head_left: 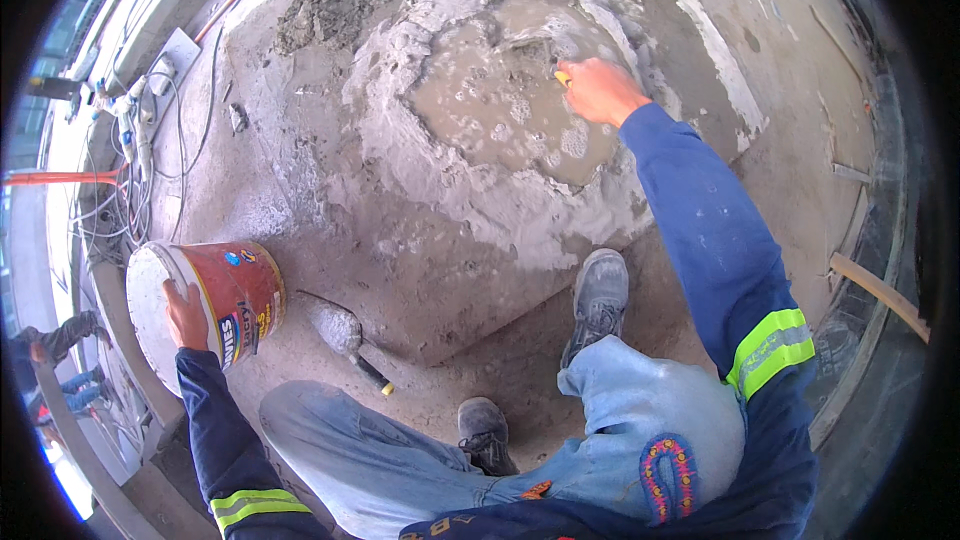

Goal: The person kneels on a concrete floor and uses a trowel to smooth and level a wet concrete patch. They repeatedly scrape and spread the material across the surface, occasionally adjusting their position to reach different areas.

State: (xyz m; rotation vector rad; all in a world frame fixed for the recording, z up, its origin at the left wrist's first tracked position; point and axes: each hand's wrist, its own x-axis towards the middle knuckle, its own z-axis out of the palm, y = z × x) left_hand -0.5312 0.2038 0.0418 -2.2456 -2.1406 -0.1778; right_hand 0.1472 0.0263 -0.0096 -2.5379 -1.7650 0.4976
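- I see my right hand (600,90) in the upper middle of the frame, closed round a yellow-handled tool (562,78); only the tip of the handle shows, and I cannot tell what kind of tool it is.
- That hand sits at the right edge of a pool of wet grey mortar (490,90), frothy with bubbles, ringed by a bank of drier grey mix (400,150) on the concrete floor (760,170).
- My left hand (185,315), at the lower left, lies flat with fingers spread on the white base of a red bucket (235,290), which is tipped onto its side.
- Just right of the bucket, a trowel (345,335) with a caked blade and a dark handle tipped in yellow lies on the floor, untouched.
- Both my sleeves are dark blue with yellow reflective bands; my jeans and two grey shoes (598,295) fill the lower middle.
- A tangle of cables (135,170) runs down the left edge.
- A wooden plank (880,290) lies at the right edge.
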